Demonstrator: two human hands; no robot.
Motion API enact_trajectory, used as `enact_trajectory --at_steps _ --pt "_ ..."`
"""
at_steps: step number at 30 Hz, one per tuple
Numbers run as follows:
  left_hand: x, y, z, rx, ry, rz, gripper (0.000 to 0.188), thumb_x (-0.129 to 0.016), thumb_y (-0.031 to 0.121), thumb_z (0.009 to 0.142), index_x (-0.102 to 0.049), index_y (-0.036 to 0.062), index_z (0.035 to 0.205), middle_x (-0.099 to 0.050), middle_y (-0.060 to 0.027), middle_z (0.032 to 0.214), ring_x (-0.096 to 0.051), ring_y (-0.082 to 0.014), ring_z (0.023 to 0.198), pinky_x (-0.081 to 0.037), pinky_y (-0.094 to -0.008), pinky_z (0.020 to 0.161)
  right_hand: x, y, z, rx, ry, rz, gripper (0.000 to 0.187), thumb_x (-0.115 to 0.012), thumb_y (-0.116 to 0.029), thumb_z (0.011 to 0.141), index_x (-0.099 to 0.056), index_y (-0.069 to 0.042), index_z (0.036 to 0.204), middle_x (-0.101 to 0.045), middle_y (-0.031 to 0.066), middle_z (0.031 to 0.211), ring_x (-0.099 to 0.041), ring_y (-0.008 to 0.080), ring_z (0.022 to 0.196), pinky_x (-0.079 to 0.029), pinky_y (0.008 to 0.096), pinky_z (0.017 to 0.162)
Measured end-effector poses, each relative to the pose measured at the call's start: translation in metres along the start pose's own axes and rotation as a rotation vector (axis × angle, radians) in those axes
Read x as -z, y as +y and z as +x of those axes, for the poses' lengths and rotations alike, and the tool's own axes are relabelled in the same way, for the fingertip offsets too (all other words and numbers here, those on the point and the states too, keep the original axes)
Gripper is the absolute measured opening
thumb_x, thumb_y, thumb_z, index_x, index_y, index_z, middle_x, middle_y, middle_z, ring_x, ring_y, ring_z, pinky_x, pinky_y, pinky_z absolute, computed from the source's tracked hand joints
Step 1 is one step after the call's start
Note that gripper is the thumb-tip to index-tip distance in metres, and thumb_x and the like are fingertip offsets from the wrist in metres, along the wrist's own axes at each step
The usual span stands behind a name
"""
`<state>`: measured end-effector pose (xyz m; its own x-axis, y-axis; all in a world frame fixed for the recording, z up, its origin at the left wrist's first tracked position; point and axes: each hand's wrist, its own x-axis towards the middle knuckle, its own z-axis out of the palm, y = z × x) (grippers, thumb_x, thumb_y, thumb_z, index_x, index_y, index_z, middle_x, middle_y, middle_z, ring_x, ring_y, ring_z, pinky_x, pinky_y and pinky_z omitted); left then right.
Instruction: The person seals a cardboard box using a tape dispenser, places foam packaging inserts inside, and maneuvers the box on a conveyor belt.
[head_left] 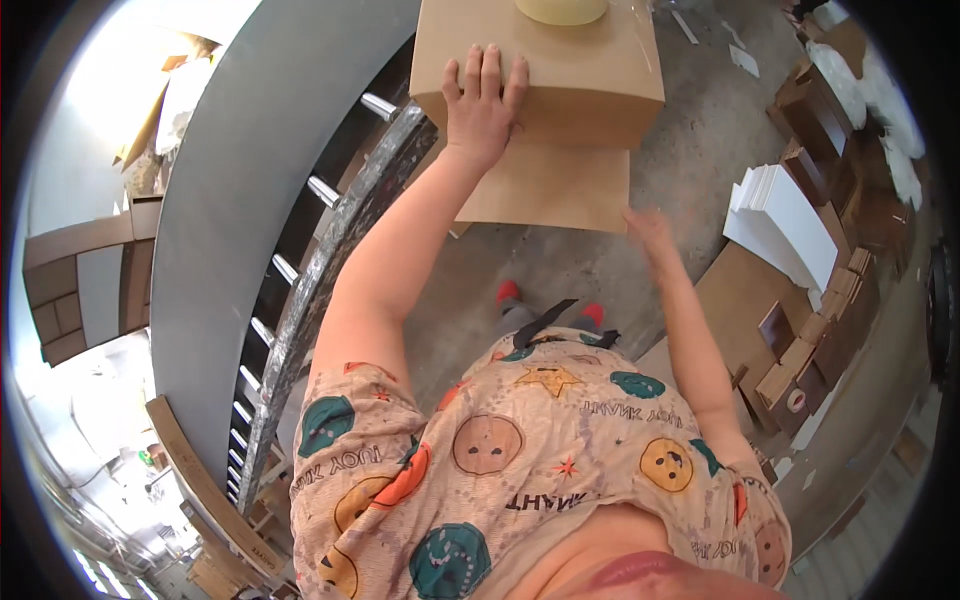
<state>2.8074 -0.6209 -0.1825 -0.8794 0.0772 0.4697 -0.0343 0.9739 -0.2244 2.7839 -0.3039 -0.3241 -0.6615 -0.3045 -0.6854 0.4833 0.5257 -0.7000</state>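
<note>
A tape roll (563, 12) is sitting on the cardboard box (575, 70), which is standing between a roller conveyor (322, 248) on the left and stacked panels (785, 225) on the right.

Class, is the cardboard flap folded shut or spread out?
Spread out: the cardboard flap juts from the cardboard box, its corner by the right hand.

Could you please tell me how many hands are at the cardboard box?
2. The left hand rests on top of the cardboard box; the right hand, blurred, is by the right corner of the lower cardboard panel. Others beyond view cannot be ruled out.
</note>
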Motion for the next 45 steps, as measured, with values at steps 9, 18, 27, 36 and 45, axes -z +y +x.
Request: enact_trajectory --at_steps 9,18,27,36,45 --pt "0.01 -0.018 -0.027 -0.018 0.003 0.049 0.1 -0.079 0.046 0.056 -0.032 0.0128 0.138 -0.034 -0.0175 0.136 -0.03 -0.0359 0.129 -0.02 -0.0564 0.104 -0.072 -0.105 -0.074 0.294 -0.296 0.94 0.031 -0.052 -0.02 0.093 -0.052 0.001 0.115 -0.063 0.0158 0.102 -0.065 0.0282 0.089 -0.055 0.0402 0.078" --pt "0.045 -0.06 0.001 -0.266 -0.04 -0.27 0.093 -0.064 0.063 0.067 -0.039 0.0007 0.132 -0.041 -0.0184 0.134 -0.035 -0.0318 0.129 -0.019 -0.0479 0.11 -0.028 -0.204 -0.075 0.037 -0.328 0.655 0.036 -0.055 -0.018 0.081 -0.054 0.008 0.106 -0.063 0.0219 0.1 -0.065 0.0305 0.089 -0.055 0.0357 0.077" --pt "0.042 -0.08 0.004 -0.434 -0.098 -0.228 0.093 -0.054 0.064 0.078 -0.033 -0.0054 0.136 -0.038 -0.0221 0.14 -0.033 -0.0349 0.133 -0.025 -0.0506 0.109 -0.045 -0.272 -0.121 1.006 0.39 0.052 0.038 -0.051 -0.022 0.093 -0.052 0.003 0.121 -0.062 0.0161 0.106 -0.061 0.0273 0.097 -0.049 0.0345 0.085" --pt "0.046 -0.075 0.004 -0.382 -0.137 -0.306 0.09 -0.057 0.058 0.079 -0.03 -0.0035 0.138 -0.035 -0.0208 0.142 -0.03 -0.036 0.134 -0.022 -0.0522 0.109 0.004 -0.325 -0.017 1.252 0.86 -0.466 0.045 -0.054 -0.027 0.091 -0.05 0.005 0.123 -0.055 0.0221 0.12 -0.054 0.0289 0.11 -0.043 0.0367 0.095" --pt "0.054 -0.082 -0.016 -0.446 -0.175 -0.283 0.087 -0.054 0.059 0.081 -0.032 -0.0019 0.138 -0.034 -0.0205 0.143 -0.028 -0.0352 0.135 -0.02 -0.0538 0.11 -0.023 -0.439 -0.01 0.207 -0.137 -0.859 0.044 -0.07 -0.034 0.066 -0.063 0.0 0.093 -0.063 0.0127 0.081 -0.062 0.0253 0.06 -0.054 0.0347 0.058"
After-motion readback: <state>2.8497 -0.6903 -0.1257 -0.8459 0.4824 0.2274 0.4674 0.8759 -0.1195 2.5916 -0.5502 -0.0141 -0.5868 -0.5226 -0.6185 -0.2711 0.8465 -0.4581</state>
